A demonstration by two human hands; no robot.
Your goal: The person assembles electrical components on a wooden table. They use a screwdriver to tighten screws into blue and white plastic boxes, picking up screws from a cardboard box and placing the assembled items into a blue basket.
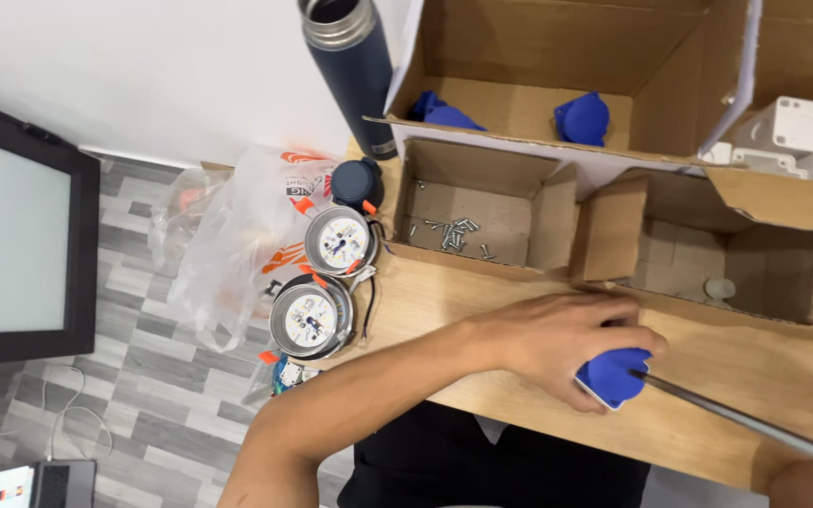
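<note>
My left hand [546, 343] reaches across the wooden table [708, 414] and is closed around a small blue and white plastic part [613, 374], pressing it to the tabletop. The thin metal shaft of a screwdriver [736, 419] runs from the bottom right corner, and its tip meets the blue part. Only a sliver of my right hand [806, 482] shows in that corner, under the far end of the shaft. The handle is out of frame.
A small cardboard box [529, 221] holds loose screws [452, 233]. Behind it, a big carton [519, 47] holds two blue parts [582, 118]. White plastic pieces [792, 127] lie at the right. Two round lamp units [310, 318], a plastic bag [228, 235], a dark flask [355, 75] and a monitor [11, 245] are to the left.
</note>
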